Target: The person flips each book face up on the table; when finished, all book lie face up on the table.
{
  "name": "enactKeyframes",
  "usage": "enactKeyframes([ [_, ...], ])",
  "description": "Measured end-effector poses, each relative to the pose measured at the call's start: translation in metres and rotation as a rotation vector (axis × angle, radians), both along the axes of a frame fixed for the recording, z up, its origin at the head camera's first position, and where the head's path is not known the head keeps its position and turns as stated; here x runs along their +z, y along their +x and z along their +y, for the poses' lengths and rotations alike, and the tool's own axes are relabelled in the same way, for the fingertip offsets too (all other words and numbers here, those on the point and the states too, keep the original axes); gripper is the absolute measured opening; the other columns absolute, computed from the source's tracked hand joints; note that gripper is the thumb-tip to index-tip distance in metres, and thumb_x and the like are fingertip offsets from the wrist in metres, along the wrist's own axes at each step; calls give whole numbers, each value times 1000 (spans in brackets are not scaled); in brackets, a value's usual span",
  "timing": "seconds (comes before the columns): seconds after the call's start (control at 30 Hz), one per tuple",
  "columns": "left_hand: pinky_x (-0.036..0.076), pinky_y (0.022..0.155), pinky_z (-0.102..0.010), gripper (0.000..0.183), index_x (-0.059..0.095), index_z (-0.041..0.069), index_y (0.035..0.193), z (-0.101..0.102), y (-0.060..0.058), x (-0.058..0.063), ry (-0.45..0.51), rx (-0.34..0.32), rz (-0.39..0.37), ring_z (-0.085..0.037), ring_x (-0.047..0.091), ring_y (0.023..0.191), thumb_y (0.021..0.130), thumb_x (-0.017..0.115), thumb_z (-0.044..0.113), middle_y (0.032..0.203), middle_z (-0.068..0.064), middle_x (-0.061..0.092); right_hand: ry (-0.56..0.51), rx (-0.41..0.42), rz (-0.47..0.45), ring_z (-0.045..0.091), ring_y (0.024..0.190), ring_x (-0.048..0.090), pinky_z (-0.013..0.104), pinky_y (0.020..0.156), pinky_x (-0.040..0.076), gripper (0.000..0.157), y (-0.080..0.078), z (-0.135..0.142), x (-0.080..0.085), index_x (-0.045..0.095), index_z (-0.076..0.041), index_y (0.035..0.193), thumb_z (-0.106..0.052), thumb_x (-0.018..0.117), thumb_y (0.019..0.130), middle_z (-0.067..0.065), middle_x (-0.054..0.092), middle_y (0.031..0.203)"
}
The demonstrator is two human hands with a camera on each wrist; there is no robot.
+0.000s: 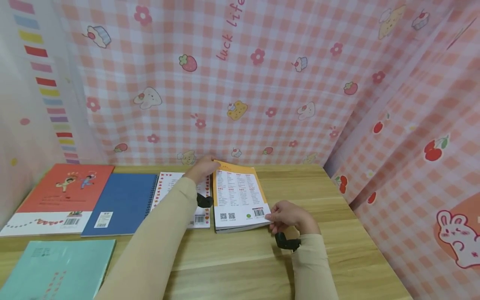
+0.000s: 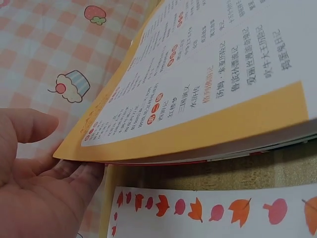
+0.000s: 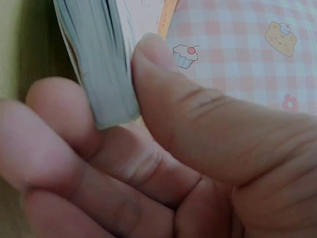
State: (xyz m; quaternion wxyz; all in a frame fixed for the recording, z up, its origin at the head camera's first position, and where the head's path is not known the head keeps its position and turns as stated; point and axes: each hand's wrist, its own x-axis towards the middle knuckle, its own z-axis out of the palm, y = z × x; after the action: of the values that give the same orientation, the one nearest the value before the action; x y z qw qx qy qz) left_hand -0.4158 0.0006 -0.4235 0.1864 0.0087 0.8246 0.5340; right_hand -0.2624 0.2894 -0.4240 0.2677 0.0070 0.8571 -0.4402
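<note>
A thick paperback book (image 1: 240, 196) with a yellow-edged white back cover, printed lists and a barcode lies tilted between both hands. At its far left corner is my left hand (image 1: 203, 168). In the left wrist view, the fingers (image 2: 89, 178) of that hand reach under the yellow corner while the thumb stays apart from the cover. My right hand (image 1: 290, 216) pinches the near right corner, thumb on the cover and fingers beneath. The right wrist view shows the page block (image 3: 106, 74) between thumb and fingers.
Left of the held book, a white leaf-bordered book (image 1: 200, 221), a blue spiral notebook (image 1: 123, 200) and a red-and-white book (image 1: 67, 196) lie in a row on the wooden table (image 1: 225, 266). A teal book (image 1: 63, 266) lies nearer. A checked curtain (image 1: 225, 83) hangs behind.
</note>
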Motion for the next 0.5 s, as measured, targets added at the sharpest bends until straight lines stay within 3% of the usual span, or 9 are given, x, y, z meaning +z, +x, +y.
enactKeyframes([
  [0.37,28,120,-52,63,27,9,160,1,5,5,73,18,21,-35,37,144,103,51,16,155,-17,41,-2,6,19,17,62,68,32,63,59,18,2,-1,6,59,1,90,-12,63,102,10,69,73],
  [0.5,28,120,-51,61,29,10,160,2,5,8,88,28,30,-34,37,144,103,50,15,156,-16,40,-4,-2,29,18,62,67,33,64,60,17,2,-2,8,59,2,92,-11,63,102,11,69,73],
])
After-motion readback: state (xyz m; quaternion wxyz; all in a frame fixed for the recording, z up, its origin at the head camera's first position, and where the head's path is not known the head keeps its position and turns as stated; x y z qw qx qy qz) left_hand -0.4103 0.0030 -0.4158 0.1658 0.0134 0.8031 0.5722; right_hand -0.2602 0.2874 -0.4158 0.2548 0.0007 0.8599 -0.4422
